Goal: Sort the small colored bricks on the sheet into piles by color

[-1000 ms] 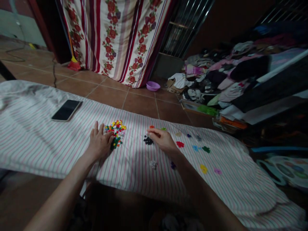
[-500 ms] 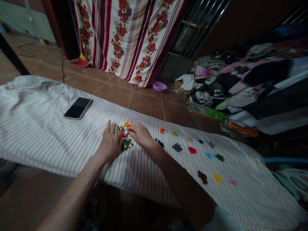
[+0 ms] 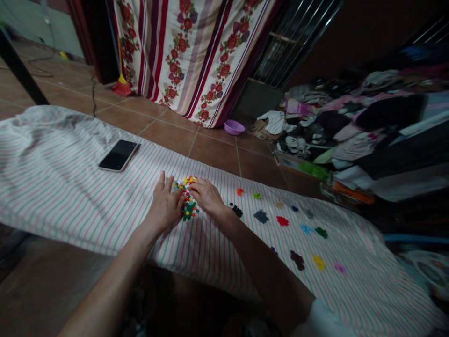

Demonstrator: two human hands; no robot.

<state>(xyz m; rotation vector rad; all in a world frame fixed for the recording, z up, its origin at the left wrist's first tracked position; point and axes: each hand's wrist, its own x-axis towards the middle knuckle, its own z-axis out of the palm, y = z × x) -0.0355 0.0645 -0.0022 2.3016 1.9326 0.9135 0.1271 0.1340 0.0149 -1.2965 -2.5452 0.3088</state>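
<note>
A mixed pile of small coloured pieces (image 3: pixel 190 211), in red, yellow, green, white and orange, lies on the striped cloth (image 3: pixel 115 206). At its left edge rests my left hand (image 3: pixel 164 201), open, some fingers stretched out and the thumb side touching the pieces. From the right, my right hand (image 3: pixel 207 195) reaches in with fingers curled and tips together over the pile; what they pinch is too small to make out. Sorted single-colour heaps lie farther right, among them an orange heap (image 3: pixel 240 192), a black heap (image 3: pixel 236 210), a grey heap (image 3: pixel 261 216) and a red heap (image 3: pixel 282 221).
A smartphone (image 3: pixel 119 155) lies on the cloth to the left. More heaps, including a brown heap (image 3: pixel 297 260) and a yellow heap (image 3: pixel 319 262), are at right. Beyond are a purple basin (image 3: pixel 234 127), a floral curtain (image 3: pixel 196 61) and piled clothes (image 3: pixel 351 117).
The view has shifted slightly, so the cloth's things sit a little farther right. Both hands stay at the pile, with small finger movements.
</note>
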